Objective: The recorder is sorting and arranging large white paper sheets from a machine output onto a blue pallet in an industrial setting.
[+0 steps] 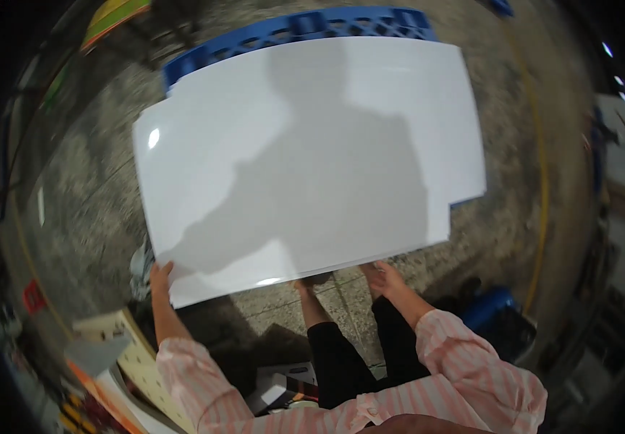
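1. My left hand [160, 281] is closed on the near left corner of the white sheet [312, 166], thumb on top.
2. My right hand [392, 281], well apart from the left, is at the sheet's near edge, right of its middle; I can't tell whether it grips or only touches. So my left is the hand nearer a corner.
3. The sheet spreads straight ahead of both hands, its long axis running left to right across me.
4. Past the sheet's far edge, the blue pallet [305, 26] sticks out; the sheet hides the rest.
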`<action>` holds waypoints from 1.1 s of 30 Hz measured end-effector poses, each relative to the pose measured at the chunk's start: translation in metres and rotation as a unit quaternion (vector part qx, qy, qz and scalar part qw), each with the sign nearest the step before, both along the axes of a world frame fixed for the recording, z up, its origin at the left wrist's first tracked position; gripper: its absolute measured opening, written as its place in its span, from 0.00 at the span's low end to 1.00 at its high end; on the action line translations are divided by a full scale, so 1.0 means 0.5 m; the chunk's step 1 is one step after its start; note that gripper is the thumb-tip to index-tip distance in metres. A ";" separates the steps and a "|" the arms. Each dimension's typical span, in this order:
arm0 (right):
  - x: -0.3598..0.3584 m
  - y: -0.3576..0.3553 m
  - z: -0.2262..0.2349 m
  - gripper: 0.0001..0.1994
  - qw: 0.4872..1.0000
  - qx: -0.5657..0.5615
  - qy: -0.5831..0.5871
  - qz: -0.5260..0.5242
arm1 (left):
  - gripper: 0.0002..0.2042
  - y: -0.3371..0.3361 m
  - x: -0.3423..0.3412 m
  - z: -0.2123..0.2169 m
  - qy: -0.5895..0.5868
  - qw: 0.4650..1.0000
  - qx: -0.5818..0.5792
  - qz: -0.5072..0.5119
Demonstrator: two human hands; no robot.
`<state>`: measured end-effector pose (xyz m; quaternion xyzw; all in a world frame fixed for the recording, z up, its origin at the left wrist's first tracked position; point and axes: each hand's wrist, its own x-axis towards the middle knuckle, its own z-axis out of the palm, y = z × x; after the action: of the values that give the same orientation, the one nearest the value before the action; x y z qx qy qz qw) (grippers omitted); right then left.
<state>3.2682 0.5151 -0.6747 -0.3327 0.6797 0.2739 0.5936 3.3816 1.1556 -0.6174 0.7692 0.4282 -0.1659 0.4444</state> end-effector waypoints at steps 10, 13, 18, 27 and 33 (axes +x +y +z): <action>0.005 -0.320 -0.035 0.33 0.941 -0.083 -0.148 -0.291 | 0.22 -0.296 0.026 0.012 -0.032 0.999 -0.023 -0.032; 0.062 -0.268 -0.001 0.25 0.934 -0.099 -0.222 -0.263 | 0.24 -0.246 -0.032 0.033 0.022 0.996 -0.082 -0.033; 0.136 -0.262 0.157 0.19 0.922 -0.100 -0.296 -0.226 | 0.23 -0.244 -0.101 0.069 0.052 0.993 -0.103 0.007; 0.174 -0.418 0.096 0.20 0.899 -0.099 -0.365 -0.222 | 0.20 -0.484 -0.117 0.043 -0.147 0.973 -0.144 0.106; 0.195 -0.457 0.060 0.20 0.870 -0.077 -0.400 -0.276 | 0.19 -0.542 -0.004 0.063 -0.201 0.971 -0.109 0.073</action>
<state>3.3657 0.2864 -0.6449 -0.2568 0.4671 -0.1109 0.8388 3.3797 0.8846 -0.5860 0.7003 0.3649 -0.0206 0.6131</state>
